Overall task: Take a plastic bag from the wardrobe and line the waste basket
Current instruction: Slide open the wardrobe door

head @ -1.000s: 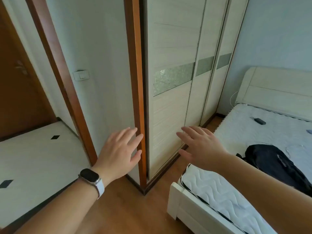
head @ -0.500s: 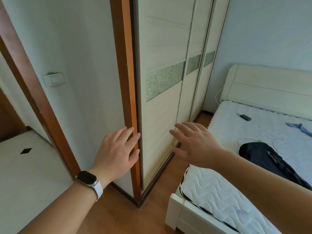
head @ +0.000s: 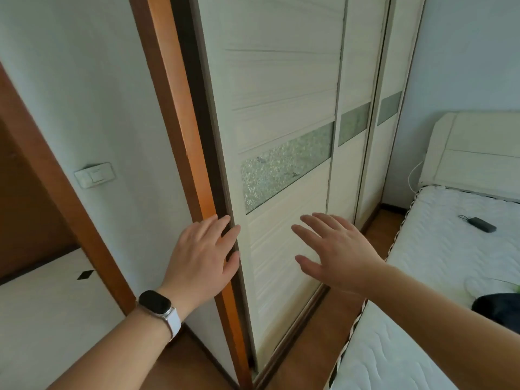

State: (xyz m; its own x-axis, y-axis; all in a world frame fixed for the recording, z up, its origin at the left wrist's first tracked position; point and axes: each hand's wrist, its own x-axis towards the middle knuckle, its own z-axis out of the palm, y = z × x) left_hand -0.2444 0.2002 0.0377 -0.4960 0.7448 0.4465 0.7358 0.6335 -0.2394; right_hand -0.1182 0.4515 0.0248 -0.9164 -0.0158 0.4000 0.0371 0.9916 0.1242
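The wardrobe fills the middle of the view, with cream sliding doors, a frosted glass band and a brown wooden side frame. All doors look closed. My left hand, with a watch on the wrist, is flat with its fingertips at the left edge of the nearest door. My right hand is spread open just in front of the same door panel, lower right of the glass band. Neither hand holds anything. No plastic bag or waste basket is in view.
A bed with a white mattress stands close on the right, leaving a narrow strip of wooden floor along the wardrobe. A small dark device and a dark bag lie on the mattress. A light switch and doorway are at left.
I have moved closer to the wardrobe and the view has turned left and tilted up. Both hands have come up to the nearest door, the left one reaching its edge.
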